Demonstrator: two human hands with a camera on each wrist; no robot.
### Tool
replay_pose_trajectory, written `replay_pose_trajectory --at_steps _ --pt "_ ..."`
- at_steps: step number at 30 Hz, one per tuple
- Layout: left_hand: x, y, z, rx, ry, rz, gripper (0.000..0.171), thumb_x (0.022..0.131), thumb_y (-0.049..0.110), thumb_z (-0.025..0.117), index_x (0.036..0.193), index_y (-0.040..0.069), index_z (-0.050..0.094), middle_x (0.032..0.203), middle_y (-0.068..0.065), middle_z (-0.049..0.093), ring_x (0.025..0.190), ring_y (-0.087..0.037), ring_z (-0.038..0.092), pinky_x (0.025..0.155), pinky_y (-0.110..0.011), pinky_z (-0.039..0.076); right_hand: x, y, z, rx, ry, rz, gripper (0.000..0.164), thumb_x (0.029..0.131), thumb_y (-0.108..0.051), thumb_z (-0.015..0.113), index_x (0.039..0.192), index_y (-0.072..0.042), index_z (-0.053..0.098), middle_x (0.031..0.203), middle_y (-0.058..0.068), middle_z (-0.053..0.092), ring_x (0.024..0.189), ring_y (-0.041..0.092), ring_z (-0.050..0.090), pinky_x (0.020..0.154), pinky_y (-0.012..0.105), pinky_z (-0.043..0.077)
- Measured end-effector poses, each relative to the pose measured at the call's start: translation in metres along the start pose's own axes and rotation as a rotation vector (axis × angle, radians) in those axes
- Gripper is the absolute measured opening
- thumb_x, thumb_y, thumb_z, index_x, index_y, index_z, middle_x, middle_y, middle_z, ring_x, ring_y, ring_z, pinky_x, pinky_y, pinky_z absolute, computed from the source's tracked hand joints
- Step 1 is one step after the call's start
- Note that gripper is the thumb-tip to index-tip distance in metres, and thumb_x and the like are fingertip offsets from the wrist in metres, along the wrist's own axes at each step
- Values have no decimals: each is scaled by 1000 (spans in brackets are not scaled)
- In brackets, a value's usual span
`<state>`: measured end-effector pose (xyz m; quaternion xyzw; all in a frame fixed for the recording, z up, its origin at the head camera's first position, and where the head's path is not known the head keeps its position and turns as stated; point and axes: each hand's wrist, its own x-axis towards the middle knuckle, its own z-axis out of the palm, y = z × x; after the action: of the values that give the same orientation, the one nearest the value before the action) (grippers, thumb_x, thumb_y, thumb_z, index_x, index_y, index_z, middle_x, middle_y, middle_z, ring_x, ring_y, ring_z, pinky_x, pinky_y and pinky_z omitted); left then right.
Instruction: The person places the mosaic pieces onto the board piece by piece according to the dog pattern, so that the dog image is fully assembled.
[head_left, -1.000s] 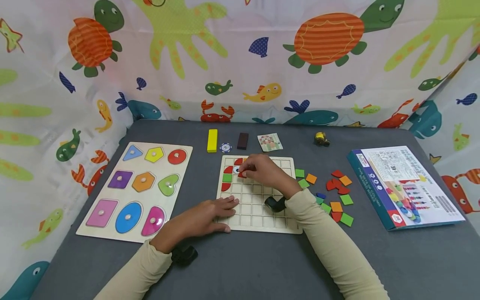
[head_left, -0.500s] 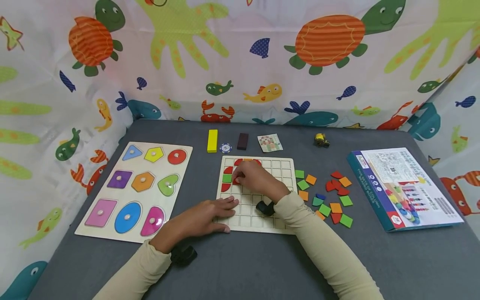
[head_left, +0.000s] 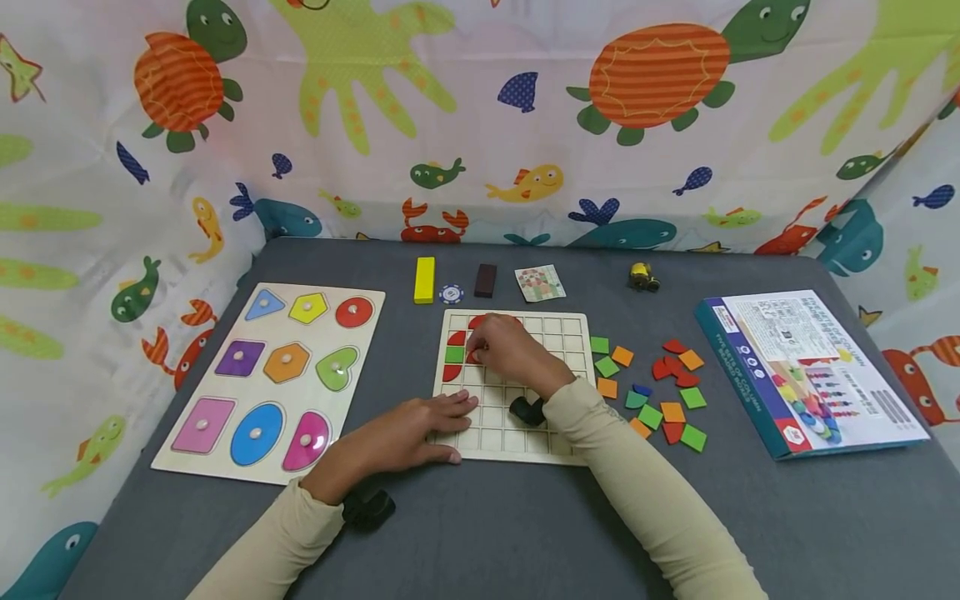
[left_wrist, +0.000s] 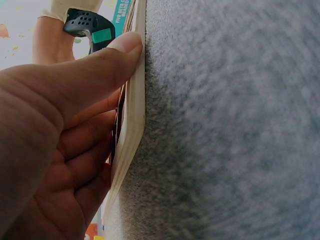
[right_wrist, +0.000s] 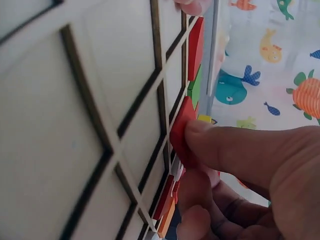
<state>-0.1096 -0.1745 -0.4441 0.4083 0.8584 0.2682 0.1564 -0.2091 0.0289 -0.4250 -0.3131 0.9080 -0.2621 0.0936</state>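
A wooden grid board (head_left: 525,433) lies mid-table, with red and green tiles set in its upper left cells. My right hand (head_left: 510,350) is over that corner, its thumb and fingers pinching a red tile (right_wrist: 184,131) at the grid, as the right wrist view shows. Beside it in that view sits a green tile (right_wrist: 194,90) in a cell. My left hand (head_left: 408,433) rests with extended fingers on the board's lower left corner; in the left wrist view the thumb (left_wrist: 112,60) lies along the board's edge (left_wrist: 134,100).
A peg puzzle board (head_left: 247,392) is at the left. Loose tiles (head_left: 672,412) lie right of the grid. A box (head_left: 817,375) stands farther right. Along the back are a yellow block (head_left: 424,280), a poker chip (head_left: 452,294), a dark block (head_left: 485,282), a picture card (head_left: 540,284) and a small toy (head_left: 642,277).
My right hand has shifted a little left and toward me over the grid, the red tile still pinched, then barely moves. My left hand has stayed in place.
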Motion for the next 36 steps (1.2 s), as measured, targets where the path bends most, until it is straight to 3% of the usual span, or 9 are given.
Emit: replay_pose_trajectory --at_steps 12,20,26,32,36 --pt "0 2 -1 -4 -7 -14 55 88 29 74 135 5 58 149 -5 42 142 -19 29 108 -42 34 0 -3 1 -28 -23 23 16 88 2 65 96 -5 77 92 2 70 94 19 58 85 33 49" --pt "1 1 0 -5 -3 -21 56 87 29 75 135 6 58 149 -4 42 141 -19 30 107 -42 35 -6 -2 -8 -2 -1 40 18 91 -4 65 107 -2 74 103 8 68 98 21 61 88 35 49" --pt "1 2 2 -18 -13 -21 56 88 29 74 136 6 57 150 -4 41 142 -19 29 108 -42 34 -22 11 -22 69 31 47 16 92 -5 63 103 -3 74 93 5 66 82 18 59 74 34 50" --pt "0 2 -1 -55 -18 -33 56 88 26 74 137 6 56 151 -4 40 143 -18 26 109 -42 33 -44 29 -43 170 38 126 34 95 -9 62 128 -1 62 97 8 65 78 21 58 67 35 49" --pt "0 0 -2 -50 -19 -32 57 88 26 74 138 6 55 151 -4 39 143 -19 26 108 -43 33 -64 46 -58 177 50 166 40 95 -9 62 133 0 56 98 10 64 83 24 58 66 35 49"
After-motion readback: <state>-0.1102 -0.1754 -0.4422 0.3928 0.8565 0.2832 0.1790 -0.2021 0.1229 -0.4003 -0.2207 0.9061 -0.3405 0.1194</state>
